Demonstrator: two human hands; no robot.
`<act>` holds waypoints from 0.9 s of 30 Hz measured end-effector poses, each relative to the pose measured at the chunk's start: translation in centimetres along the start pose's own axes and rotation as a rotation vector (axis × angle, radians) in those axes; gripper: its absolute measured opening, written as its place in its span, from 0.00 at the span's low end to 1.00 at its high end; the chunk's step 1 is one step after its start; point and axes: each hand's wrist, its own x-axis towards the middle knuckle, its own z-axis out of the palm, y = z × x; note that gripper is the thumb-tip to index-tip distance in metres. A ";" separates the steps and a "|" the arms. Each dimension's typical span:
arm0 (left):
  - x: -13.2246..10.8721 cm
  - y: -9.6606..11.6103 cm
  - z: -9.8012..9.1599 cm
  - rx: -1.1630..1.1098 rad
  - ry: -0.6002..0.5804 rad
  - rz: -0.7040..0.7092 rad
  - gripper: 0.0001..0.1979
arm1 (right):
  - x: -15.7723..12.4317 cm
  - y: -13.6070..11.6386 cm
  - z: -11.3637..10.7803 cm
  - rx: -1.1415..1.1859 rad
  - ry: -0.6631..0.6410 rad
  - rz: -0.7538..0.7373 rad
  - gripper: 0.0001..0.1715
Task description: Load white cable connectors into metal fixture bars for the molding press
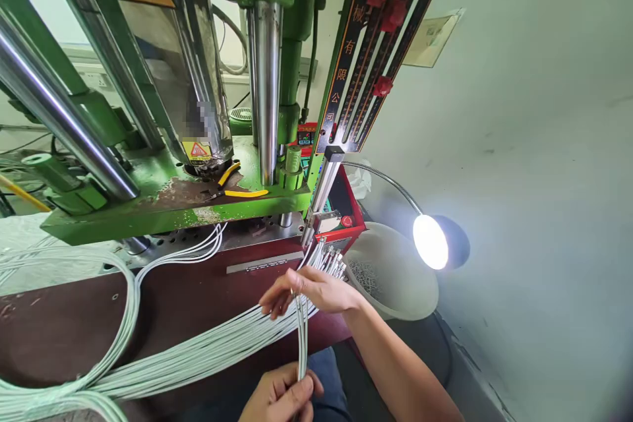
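Head view: left hand (287, 397) pinches some white cables (301, 343), upright before the long bundle (212, 346); right hand (314, 290) curves at their tips, grip unclear. Probably aligning step; next move needs even ends.

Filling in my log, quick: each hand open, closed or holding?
Left hand: closed, holding a few white cables.
Right hand: loosely bent at their upper ends; whether it holds them can't be told.

The bottom edge cuts off the left hand (287, 395). The right hand (316, 289) hides part of the cables (212, 349), which run past the left edge. The top edge crops the machine (270, 92).
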 end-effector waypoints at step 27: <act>-1.1 5.4 -0.5 -0.327 0.396 0.216 0.16 | 4.9 2.5 0.1 -1.172 0.353 0.070 0.19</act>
